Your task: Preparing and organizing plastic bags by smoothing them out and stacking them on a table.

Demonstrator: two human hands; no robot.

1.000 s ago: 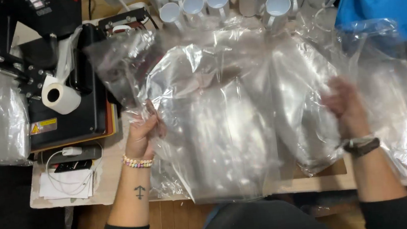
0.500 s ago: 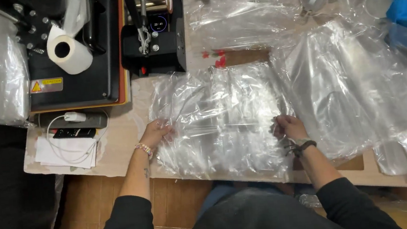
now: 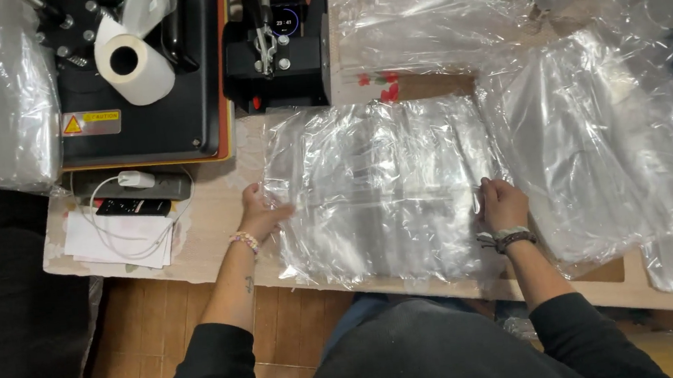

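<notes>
The clear plastic bag lies flat at table centre, heat press at ten o'clock. Left hand rests open-palmed on its nine o'clock edge; right hand, fingers curled, pinches the three o'clock edge. Best smoothed by even outward pulls, keeping both edges square.
</notes>
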